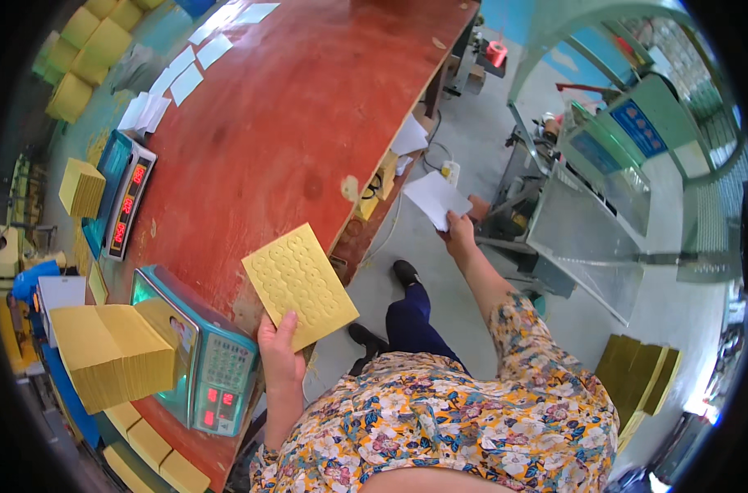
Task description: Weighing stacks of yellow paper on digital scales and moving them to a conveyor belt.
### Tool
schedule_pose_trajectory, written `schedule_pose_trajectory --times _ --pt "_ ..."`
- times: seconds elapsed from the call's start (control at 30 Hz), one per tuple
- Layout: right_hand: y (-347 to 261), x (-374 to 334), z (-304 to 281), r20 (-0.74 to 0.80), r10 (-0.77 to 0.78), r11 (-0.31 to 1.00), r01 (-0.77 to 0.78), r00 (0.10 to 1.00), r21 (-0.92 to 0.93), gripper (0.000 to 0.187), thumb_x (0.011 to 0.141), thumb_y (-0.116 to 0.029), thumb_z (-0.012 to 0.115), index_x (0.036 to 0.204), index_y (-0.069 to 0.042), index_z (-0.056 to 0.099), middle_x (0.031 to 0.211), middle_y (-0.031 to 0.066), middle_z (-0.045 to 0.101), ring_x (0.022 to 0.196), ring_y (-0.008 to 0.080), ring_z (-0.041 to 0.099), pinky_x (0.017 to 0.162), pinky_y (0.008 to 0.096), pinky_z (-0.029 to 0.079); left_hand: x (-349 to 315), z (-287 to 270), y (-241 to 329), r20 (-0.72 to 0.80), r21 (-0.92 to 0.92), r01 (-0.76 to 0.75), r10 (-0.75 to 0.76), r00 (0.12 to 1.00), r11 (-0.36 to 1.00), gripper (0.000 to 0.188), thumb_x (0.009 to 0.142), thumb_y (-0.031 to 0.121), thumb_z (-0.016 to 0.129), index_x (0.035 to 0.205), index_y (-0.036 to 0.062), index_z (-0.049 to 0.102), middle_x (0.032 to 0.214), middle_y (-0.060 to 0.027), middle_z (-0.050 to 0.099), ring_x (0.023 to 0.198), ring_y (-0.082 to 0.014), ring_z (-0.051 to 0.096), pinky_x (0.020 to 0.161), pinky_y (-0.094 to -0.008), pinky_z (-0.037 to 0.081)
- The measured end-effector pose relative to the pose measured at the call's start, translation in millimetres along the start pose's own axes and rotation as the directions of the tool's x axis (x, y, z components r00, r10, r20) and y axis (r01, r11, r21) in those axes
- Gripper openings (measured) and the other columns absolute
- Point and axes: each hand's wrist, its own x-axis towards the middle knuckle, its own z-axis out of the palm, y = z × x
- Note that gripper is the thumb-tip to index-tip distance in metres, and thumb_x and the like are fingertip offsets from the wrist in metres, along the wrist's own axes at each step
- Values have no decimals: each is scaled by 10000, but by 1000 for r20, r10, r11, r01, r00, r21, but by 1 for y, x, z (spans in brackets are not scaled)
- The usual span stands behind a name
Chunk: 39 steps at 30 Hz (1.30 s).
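My left hand (pixel 282 352) grips a yellow paper sheet with rows of pressed round patterns (pixel 296 275) by its lower corner, thumb on top. Whether it is one sheet or a thin stack I cannot tell. The sheet is over the near edge of the red table (pixel 250 164). Out to the right, my right hand (pixel 458 233) is closed on white paper (pixel 436 200), held above the floor. Beside my left hand stands a teal digital scale (pixel 224 370) with lit red digits, and a tall stack of yellow paper (pixel 115 353) rests on it.
A second scale (pixel 129 197) carries a smaller yellow stack (pixel 82 189). White sheets (pixel 186 82) lie along the table's far left edge. A green machine with a mesh guard (pixel 587 234) stands at right. Yellow bundles (pixel 637 374) sit behind on the right. A cable crosses the floor.
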Motion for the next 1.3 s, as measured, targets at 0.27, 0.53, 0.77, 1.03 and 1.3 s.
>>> schedule_pose_trajectory --times 0.27,0.53,0.77,1.03,1.3 --pt "-23 169 83 277 150 989 -145 949 -38 367 991 -267 543 1321 -118 479 1126 135 595 967 336 647 751 492 587 50 66 17 -196 -270 -158 106 975 950 387 941 13 582 1323 30 523 1278 -89 616 1170 -229 601 1014 -402 482" --pt "-71 -69 137 591 725 574 163 353 -802 225 919 -142 581 1087 -1 635 881 112 691 784 216 685 679 308 546 17 52 43 -470 39 -506 463 752 862 176 952 35 612 1112 69 677 1096 -18 679 1006 -139 614 928 -296 463" --pt "-108 -268 267 990 97 668 744 -104 12 340 1011 -263 546 1176 26 615 996 81 667 907 161 623 806 299 505 -40 42 92 -460 563 -436 705 541 702 215 997 106 586 1180 -1 623 1010 -47 663 951 -107 575 860 -285 480" --pt "-49 -410 304 975 -50 750 636 -214 178 385 1048 -324 472 1208 9 581 958 29 632 838 95 547 724 271 449 -117 -31 131 -356 394 -653 762 541 647 322 1053 197 483 1294 -6 544 990 -27 619 905 -89 536 791 -271 456" --pt "-44 -560 400 984 -51 716 681 -171 156 247 944 -214 607 930 29 654 718 -3 562 628 61 486 540 246 383 -158 -180 277 -243 506 -546 718 652 667 257 970 267 610 992 21 681 865 3 669 764 -63 597 685 -230 469"
